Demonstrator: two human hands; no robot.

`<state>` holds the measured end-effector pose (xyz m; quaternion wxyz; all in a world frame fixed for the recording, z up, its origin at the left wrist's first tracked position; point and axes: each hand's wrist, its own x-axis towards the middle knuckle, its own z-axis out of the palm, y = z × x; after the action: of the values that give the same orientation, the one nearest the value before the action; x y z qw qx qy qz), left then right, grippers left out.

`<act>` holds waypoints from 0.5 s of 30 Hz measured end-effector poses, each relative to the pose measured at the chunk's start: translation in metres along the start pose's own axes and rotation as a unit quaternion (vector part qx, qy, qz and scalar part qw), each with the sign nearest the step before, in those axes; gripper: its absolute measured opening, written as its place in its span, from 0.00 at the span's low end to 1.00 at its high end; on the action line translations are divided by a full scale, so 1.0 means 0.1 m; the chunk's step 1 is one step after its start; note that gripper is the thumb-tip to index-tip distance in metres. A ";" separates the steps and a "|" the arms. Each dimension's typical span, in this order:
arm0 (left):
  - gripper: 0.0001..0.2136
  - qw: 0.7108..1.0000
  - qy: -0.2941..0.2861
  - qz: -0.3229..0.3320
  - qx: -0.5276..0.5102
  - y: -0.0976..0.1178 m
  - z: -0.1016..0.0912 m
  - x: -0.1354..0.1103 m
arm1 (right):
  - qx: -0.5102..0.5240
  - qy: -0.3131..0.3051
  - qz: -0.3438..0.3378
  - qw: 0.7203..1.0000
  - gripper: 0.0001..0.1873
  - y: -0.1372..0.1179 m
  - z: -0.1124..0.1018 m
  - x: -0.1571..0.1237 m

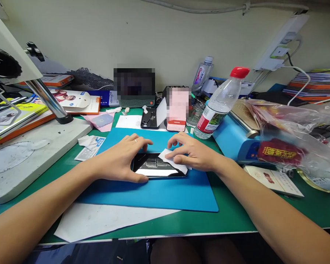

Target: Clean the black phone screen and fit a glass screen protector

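A dark, glossy phone [154, 165] lies flat on the blue mat [143, 200], its screen reflecting a bright white band. My left hand [121, 157] grips its left end, with the thumb along the near edge and the fingers at the far side. A ring is on one finger of that hand. Over the phone's right end, my right hand [191, 152] presses a folded white wipe [178, 167] against the glass with bent fingers. Part of the phone's right end is hidden under the wipe.
A tilted water bottle [218, 106] with a red cap stands behind my right hand, beside a blue machine [232, 135]. A pink-screened phone [178, 108] is propped up behind the mat. At left stands a microscope base [38, 157]. A cigarette pack [273, 179] lies right.
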<state>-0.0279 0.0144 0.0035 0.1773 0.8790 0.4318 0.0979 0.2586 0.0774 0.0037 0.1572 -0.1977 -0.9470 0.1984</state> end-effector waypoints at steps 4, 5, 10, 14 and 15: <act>0.39 1.000 -0.015 -0.011 0.005 -0.02 0.00 -0.01 | -0.021 0.000 0.011 1.000 0.17 0.05 0.00 -0.03; 0.39 1.000 -0.013 -0.014 0.004 -0.02 0.01 -0.01 | -0.021 -0.002 0.015 1.000 0.15 0.06 0.00 -0.04; 0.43 0.999 -0.016 -0.029 0.001 -0.08 -0.03 -0.04 | -0.039 0.027 0.049 0.998 0.12 0.13 -0.01 -0.05; 0.44 0.996 -0.052 -0.068 0.034 -0.20 -0.16 -0.10 | -0.076 0.084 0.098 0.989 0.13 0.21 -0.01 -0.05; 0.42 0.994 -0.059 -0.079 0.041 -0.23 -0.20 -0.11 | -0.082 0.096 0.107 0.986 0.14 0.22 -0.01 -0.05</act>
<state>-0.0576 0.0230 0.0122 0.1732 0.8530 0.4921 0.0136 0.2707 0.0943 -0.0062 0.2084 -0.3280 -0.9141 0.1158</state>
